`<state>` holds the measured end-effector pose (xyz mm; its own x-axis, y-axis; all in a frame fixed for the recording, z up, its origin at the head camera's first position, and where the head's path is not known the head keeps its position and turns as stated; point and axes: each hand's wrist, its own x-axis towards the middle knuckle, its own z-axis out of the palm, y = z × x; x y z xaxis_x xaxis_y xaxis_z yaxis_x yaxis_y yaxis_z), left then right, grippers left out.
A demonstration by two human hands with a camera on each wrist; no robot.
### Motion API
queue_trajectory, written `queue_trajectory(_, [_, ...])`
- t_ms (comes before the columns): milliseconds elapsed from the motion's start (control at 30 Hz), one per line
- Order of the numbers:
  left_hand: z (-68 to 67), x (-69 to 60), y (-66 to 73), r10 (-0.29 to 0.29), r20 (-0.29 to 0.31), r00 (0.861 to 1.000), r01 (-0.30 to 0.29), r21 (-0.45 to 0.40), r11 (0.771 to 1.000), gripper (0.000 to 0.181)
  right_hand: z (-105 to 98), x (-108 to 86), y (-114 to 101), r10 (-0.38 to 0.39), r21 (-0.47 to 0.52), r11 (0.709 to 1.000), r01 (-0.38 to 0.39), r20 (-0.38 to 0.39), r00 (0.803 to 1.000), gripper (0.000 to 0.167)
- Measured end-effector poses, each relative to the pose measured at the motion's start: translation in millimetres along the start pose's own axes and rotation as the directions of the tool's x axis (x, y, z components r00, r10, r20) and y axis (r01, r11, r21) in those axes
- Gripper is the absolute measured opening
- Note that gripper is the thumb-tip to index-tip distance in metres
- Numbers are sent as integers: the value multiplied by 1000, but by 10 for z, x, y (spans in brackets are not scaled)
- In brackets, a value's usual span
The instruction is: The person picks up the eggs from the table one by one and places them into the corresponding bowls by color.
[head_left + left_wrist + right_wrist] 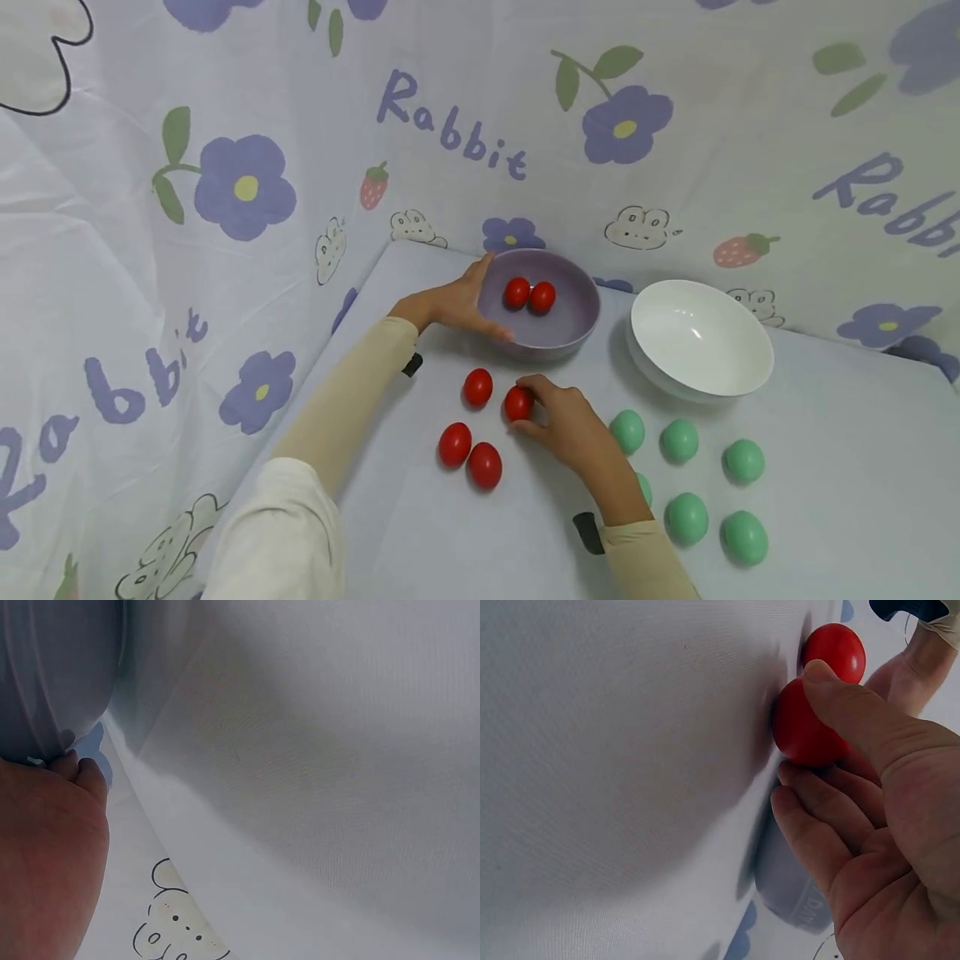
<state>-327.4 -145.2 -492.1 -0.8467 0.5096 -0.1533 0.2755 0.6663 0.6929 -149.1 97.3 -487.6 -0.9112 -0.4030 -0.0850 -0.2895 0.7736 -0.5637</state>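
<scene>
My left hand [456,302] holds the left side of a purple bowl [577,321], thumb along the near wall and fingers at the far left. In the left wrist view its fingertips touch the bowl's outer wall [60,667]. Two red eggs [542,297] lie inside that bowl. With thumb and fingers, my right hand [564,425] pinches another red egg [517,404] in front of the bowl. The right wrist view shows the thumb over this egg [802,727], low by the white tabletop. Three more red eggs [455,444] lie left of the right hand.
A white bowl [697,333] stands to the right of the purple one, with nothing in it. Several green eggs [687,518] lie on the tabletop [847,467] right of my right forearm, one partly hidden by it. Patterned cloth [315,100] rises behind and left.
</scene>
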Motion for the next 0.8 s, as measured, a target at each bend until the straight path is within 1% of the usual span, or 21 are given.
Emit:
queue_trajectory(133, [6, 5, 0, -7, 8, 1000, 7, 2, 1000, 160, -12, -11, 17, -18, 38, 999, 18, -7, 1000, 64])
queue_trajectory(233, [11, 1, -10, -5, 7, 1000, 5, -2, 1000, 159, -78, -27, 2, -55, 84, 995, 56, -16, 998, 63])
queue_trajectory(333, [13, -1, -17, 8, 3, 1000, -8, -13, 1000, 157, -240, -43, -41, -103, 137, 985, 109, -55, 993, 62])
queue_trajectory(467, [9, -5, -18, 15, -4, 1000, -15, -21, 1000, 157, -567, -67, -132, -129, 188, 970, 153, -136, 982, 63])
queue_trajectory(533, [5, -7, -16, 10, -4, 1000, -10, -24, 1000, 157, -748, -84, -184, -125, 181, 970, 162, -197, 972, 64])
queue_trajectory(600, [1, -8, -11, 3, -1, 1000, -3, -28, 1000, 158, -933, -105, -239, -115, 150, 976, 159, -267, 957, 64])
queue_trajectory(633, [-2, -6, -10, 1, 2, 1000, -1, -29, 1000, 158, -1025, -115, -267, -106, 132, 980, 152, -301, 948, 64])
queue_trajectory(700, [-8, -3, -9, -1, 7, 1000, 2, -32, 999, 158, -1204, -120, -316, -99, 85, 987, 140, -373, 922, 64])
queue_trajectory(800, [-18, 1, -13, -10, 9, 1000, 10, -21, 1000, 158, -1457, -85, -382, -98, 41, 991, 130, -442, 892, 65])
